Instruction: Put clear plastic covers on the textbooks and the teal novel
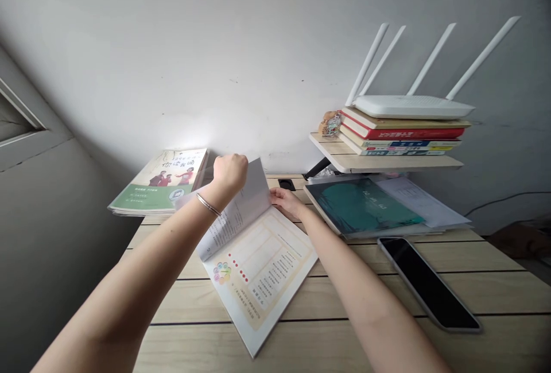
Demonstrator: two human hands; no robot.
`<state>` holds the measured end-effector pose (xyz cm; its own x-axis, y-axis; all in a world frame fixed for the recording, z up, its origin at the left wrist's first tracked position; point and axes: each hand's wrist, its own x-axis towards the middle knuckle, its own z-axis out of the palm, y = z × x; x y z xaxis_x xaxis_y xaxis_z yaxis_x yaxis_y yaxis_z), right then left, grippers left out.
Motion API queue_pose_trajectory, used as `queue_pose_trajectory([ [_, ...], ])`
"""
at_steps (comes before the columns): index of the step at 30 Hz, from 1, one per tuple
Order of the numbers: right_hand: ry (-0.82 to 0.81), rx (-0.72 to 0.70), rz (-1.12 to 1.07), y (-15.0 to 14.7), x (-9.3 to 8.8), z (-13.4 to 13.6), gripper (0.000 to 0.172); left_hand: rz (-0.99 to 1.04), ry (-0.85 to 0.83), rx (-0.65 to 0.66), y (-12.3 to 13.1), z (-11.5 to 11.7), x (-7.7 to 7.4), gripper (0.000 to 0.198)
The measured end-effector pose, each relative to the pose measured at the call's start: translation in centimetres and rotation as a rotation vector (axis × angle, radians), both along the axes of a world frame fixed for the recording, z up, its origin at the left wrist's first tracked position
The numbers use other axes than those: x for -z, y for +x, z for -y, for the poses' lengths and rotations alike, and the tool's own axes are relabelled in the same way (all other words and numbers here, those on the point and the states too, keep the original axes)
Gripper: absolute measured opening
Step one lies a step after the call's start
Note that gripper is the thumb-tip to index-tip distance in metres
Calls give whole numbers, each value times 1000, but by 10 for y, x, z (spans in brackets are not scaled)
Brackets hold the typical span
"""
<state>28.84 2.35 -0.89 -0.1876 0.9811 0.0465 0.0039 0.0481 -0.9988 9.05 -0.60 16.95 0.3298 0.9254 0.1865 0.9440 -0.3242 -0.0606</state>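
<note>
Your open booklet (269,278) is on the wooden counter (185,338), in front of you and between your forearms, turned askew so that its spine runs diagonally from near left to far right; the right-hand page lies flat, one corner pointing back toward you, while the raised leaf (253,192) on the far side of the spine tilts up off the counter. Your left forearm (146,269) slants up from the lower left, a bracelet (209,205) around the wrist, and ends in your left grip (231,175), which is curled like a fist, its back to the camera, in front of that leaf; the fingers are hidden, so you cannot tell whether they pinch the paper. Your right forearm (357,292) reaches in from the lower right, and your right grip (287,202) sits low at the far end of the spine, fingers pointing left at the edge of the leaf, though whether they clasp it you cannot tell. Right of that arm, a phone (430,284) lies with its long axis slanting from far left to near right
</note>
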Motion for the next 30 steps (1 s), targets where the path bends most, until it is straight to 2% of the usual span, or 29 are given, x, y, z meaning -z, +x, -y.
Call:
queue_pose_trajectory([
  [2, 6, -2, -28, -3, 2, 2, 32, 87, 169, 33, -6, 20, 5, 22],
  [4, 10, 3, -50, -5, 4, 2, 30, 271, 375, 58, -18, 49, 19, 18],
  [7, 11, -1, -81, -5, 8, 3, 30, 608, 477, 75, -45, 100, 59, 13],
  [8, 8, -4, -91, -4, 9, 4, 31, 704, 481, 37, -56, 115, 76, 16],
  [10, 2, -12, -106, -3, 9, 5, 32, 888, 400, -152, -76, 136, 111, 29],
  [12, -4, -21, -109, -3, 10, 6, 33, 1103, 279, -355, -91, 143, 139, 52],
  [14, 4, -14, -91, -3, 10, 8, 34, 1334, 154, -431, -98, 137, 155, 67],
  [17, 39, 36, -27, -5, 11, 9, 37, 1555, -72, -399, -96, 118, 157, 77],
  [19, 67, 83, 32, -5, 13, 10, 38, 1529, -128, -405, -92, 108, 152, 66],
  [23, 104, 224, 189, 1, 15, 17, 38, 1456, -55, -406, -90, 102, 152, 37],
  [27, 93, 394, 378, 18, 9, 44, 35, 1603, -25, -248, -94, 101, 164, 37],
  [30, 56, 401, 712, 33, 4, 76, 38, 1622, -91, -144, -97, 99, 166, 40],
])
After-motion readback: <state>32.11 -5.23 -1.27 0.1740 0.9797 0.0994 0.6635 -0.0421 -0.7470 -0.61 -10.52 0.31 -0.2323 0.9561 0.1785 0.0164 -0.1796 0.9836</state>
